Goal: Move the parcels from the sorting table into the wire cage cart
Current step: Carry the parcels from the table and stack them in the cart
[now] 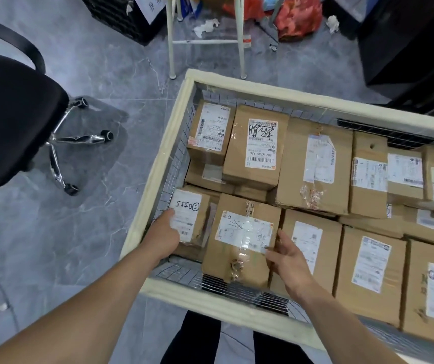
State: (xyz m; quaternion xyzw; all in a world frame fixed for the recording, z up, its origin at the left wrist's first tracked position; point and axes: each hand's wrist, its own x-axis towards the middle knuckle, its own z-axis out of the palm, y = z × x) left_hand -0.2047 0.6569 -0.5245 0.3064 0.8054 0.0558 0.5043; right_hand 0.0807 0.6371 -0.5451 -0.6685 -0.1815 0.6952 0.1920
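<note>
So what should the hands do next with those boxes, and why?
Probably let go and pull both hands out of the wire cage cart. The left hand touches the small parcel by the cart wall, the right hand touches the middle parcel, and both parcels already sit among the others.

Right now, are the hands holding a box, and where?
Neither grips one. The left hand rests on the small box; the right hand touches the middle box's right edge.
</note>
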